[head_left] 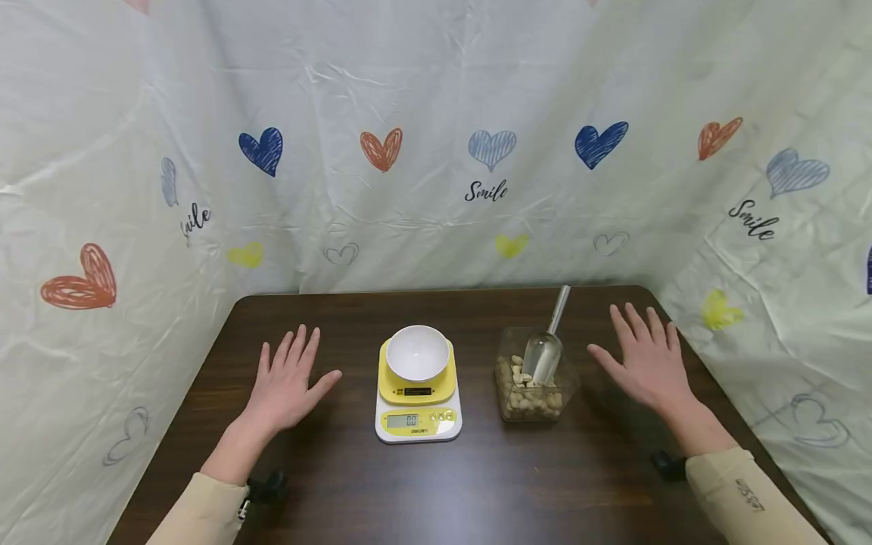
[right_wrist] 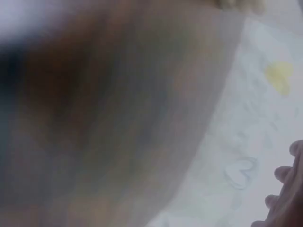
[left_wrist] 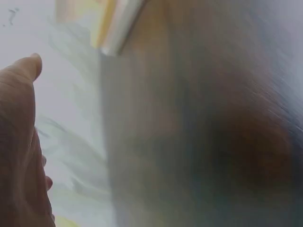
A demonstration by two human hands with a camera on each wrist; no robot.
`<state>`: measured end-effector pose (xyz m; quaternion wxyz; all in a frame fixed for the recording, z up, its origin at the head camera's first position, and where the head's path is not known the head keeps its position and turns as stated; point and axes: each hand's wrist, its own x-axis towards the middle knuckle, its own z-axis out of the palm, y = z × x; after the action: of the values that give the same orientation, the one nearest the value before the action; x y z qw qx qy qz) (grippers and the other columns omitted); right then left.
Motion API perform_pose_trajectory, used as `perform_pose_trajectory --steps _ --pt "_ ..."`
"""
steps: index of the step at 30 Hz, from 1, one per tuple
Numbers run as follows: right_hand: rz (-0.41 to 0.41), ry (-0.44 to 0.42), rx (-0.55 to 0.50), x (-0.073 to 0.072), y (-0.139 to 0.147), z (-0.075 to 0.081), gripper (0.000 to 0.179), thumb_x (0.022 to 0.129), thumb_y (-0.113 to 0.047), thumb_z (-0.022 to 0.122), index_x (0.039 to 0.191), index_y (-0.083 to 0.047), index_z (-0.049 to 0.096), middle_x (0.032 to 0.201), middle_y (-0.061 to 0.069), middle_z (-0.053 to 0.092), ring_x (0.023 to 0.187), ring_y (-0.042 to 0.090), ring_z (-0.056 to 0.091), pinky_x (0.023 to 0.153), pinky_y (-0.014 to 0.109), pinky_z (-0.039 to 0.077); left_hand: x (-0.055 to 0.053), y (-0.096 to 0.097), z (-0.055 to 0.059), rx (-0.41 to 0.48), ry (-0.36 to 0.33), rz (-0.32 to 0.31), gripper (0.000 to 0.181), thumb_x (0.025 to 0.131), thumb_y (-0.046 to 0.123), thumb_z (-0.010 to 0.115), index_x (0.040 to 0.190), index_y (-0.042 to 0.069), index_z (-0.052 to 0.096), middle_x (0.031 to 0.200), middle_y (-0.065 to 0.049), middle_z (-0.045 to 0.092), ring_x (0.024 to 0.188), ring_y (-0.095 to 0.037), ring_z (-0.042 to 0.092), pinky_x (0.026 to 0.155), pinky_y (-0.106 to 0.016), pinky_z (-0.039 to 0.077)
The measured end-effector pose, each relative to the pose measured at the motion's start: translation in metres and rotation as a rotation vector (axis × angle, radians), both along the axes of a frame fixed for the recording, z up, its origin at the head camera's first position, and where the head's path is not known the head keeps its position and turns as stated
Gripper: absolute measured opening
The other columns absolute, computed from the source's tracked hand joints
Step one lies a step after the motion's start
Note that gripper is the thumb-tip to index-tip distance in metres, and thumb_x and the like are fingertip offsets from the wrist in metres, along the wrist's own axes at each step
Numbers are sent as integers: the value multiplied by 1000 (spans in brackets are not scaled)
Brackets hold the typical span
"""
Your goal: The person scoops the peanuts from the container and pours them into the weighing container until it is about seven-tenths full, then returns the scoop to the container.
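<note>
Two hands are spreading their fingers straight, thumbs out, and are holding nothing: the left hand (head_left: 282,386) is reaching out left of the scale (head_left: 417,395), the right hand (head_left: 650,367) just right of the tub (head_left: 512,344). Whether the palms are touching the counter (head_left: 470,484), I cannot tell.

Nearest the right hand, the tub is standing on the counter, probably stiff, a little slippery, and weighted by its nuts (head_left: 534,403); two opposite walls would be offering the surest hold. Leaning in it, the scoop (head_left: 545,352) is likely proving light, rigid and slick, best taken by the handle rising over the back rim. The bowl (head_left: 418,354), on the scale, is looking light and easily knocked; its rim would be suiting a pinch. The scale would be wanting a level grip at both sides.

As for looks, the tub is showing clear walls and pale tan nuts, the scoop is shining silver, the bowl is gleaming plain white, and the scale is pairing yellow with white, its display reading 0.0.
</note>
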<state>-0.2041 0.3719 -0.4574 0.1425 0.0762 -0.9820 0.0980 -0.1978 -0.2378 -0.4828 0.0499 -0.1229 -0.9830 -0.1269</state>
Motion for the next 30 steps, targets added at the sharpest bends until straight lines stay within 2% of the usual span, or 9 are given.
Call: perform_pose_trajectory --steps 5,9,12,15,18,22,25,28,30 --pt "44 24 -21 -6 -2 24 85 103 -57 52 166 -14 14 167 22 15 153 47 0 116 67 -6 5 22 28 21 13 -70 97 97 76 40 167 17 6 171 -13 4 155 -38 2 118 -64 -6" --pt "140 47 -43 -13 -7 45 80 104 -48 56 165 -10 20 166 24 19 152 48 8 115 69 7 12 45 45 41 28 -155 100 95 77 44 167 18 7 171 -10 5 156 -34 2 119 -61 -3" --pt "229 54 -57 -20 -16 63 75 104 -41 59 164 -11 25 166 22 19 151 47 14 111 69 19 16 69 57 68 50 -241 103 93 77 50 167 17 10 171 -8 7 156 -32 4 121 -59 2" --pt "303 40 -59 -27 -29 76 69 105 -35 60 163 -12 30 168 17 19 150 45 19 111 67 24 22 97 68 135 53 -347 105 92 72 58 166 16 11 171 -6 8 156 -29 7 122 -56 6" --pt "367 16 -18 -33 -43 85 63 106 -32 58 161 -13 34 167 15 22 149 44 21 112 64 26 27 126 75 223 26 -453 106 91 65 65 166 16 9 171 -1 6 156 -25 9 123 -51 9" --pt "442 -28 64 -41 -59 95 57 107 -28 58 158 -12 40 165 15 30 150 42 22 114 61 27 32 162 81 336 -54 -553 110 90 59 71 167 18 4 171 5 2 156 -19 8 122 -48 15" --pt "489 -65 111 -48 -68 102 53 104 -22 62 154 -11 48 160 14 39 150 40 25 115 60 28 31 187 80 388 -110 -591 114 88 59 73 166 23 -2 171 6 0 155 -19 8 121 -49 20" --pt "511 -118 144 -53 -73 109 48 100 -19 65 147 -11 57 154 13 48 147 40 31 113 60 32 25 209 74 435 -177 -592 119 86 61 75 165 27 -7 170 4 -1 155 -19 8 120 -50 23" --pt "501 -168 160 -56 -75 112 44 99 -20 65 143 -12 62 150 12 53 145 39 35 111 60 34 19 223 69 475 -246 -569 123 83 62 77 164 28 -9 170 4 -1 155 -19 7 120 -51 24"
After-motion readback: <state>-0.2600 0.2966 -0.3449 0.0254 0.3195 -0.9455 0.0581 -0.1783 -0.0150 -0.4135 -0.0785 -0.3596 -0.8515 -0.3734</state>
